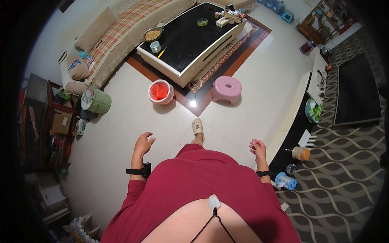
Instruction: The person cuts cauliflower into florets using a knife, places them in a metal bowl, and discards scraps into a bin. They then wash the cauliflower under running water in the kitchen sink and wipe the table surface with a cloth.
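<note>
My left hand hangs over the tiled floor with its fingers apart and nothing in it. On the other side of my body, my right hand is also empty, its fingers loosely bent and spread. Ahead on the floor stand a white bin with a red liner and a pink plastic stool. Beyond them is a coffee table with a black top. On it are a bowl of small tan pieces, a pale mug, a yellow-handled knife, a glass ashtray and a tissue box.
A sofa runs along the table's far left side. A green lidded basket and a cardboard box are at left. To the right, a long cabinet holds a jar with an orange lid and a blue-and-white container, beside a television.
</note>
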{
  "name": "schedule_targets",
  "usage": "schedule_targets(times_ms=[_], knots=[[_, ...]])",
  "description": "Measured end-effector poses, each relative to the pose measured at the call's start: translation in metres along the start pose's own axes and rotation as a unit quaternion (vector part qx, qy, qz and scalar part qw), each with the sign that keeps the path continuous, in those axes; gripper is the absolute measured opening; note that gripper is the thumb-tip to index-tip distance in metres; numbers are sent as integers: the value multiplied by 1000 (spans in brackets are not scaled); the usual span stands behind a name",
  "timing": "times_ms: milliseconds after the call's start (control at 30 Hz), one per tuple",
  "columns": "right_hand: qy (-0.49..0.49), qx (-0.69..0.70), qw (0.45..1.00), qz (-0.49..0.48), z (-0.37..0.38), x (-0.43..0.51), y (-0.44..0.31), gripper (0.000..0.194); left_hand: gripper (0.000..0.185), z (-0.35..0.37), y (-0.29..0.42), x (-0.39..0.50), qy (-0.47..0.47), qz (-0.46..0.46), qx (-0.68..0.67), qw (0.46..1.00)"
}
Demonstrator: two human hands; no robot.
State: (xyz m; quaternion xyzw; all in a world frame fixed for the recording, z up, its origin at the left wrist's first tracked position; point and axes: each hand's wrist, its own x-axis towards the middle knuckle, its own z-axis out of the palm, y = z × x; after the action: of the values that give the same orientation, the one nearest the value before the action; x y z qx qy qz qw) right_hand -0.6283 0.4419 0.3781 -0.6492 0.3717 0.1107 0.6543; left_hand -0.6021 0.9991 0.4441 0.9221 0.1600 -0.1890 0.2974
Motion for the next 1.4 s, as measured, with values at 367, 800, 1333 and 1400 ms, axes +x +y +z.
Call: schedule_targets(times_ms=[367,800,1333,1400], knots=[[66,-14,995,77,45,121,-88,15,37,-94,117,199,35,63,-16,997],[-13,-124,990,71,104,303,-248,13,38,-79,107,287,48,-94,-56,993],[-143,-193,970,-40,241,666,-564,15,31,63,176,403,114,-334,-241,904],[-132,-214,964,-84,265,696,-622,15,29,69,174,410,126,-343,-248,897]])
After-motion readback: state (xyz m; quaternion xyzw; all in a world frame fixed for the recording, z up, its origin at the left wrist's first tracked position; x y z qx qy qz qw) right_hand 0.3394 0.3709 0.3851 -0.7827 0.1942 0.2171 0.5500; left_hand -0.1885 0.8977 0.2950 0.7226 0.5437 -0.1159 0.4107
